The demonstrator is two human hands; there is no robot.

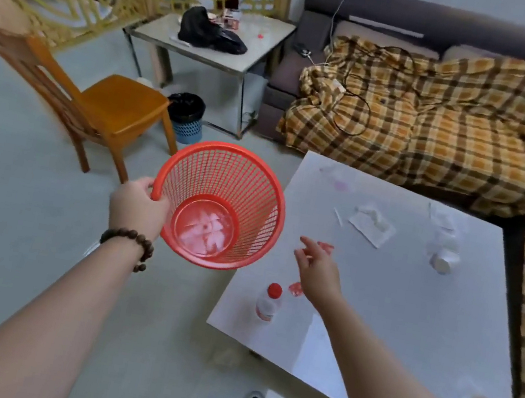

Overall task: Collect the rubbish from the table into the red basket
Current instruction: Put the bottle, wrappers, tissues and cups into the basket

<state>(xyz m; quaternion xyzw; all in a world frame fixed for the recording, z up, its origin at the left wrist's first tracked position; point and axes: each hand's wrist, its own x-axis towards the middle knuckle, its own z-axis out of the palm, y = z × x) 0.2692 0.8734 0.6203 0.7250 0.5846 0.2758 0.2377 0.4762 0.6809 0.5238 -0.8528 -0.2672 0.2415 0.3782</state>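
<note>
From the head camera, looking down: your left hand (137,209) is clenched on the near rim of the red basket (218,205), fingers curled over the edge and thumb outside, so the basket hangs tilted with its mouth toward you, just off the left edge of the white table (409,310) — likely held there so rubbish can drop straight in. The basket's floor shows no clear contents. Your right hand (318,270) hovers over the table's near-left part with fingers released and spread, grasping nothing. Just beyond those fingertips lies a small red wrapper (326,246); another red scrap (295,288) sits under the wrist, and nearer you than the fingers stands a clear bottle with a red cap (268,302). Further out from the fingers — toward the sofa — lie a white stick (338,216), a crumpled tissue (371,224) and a tipped white cup (444,260). The wrapper looks the likeliest first pick.
</note>
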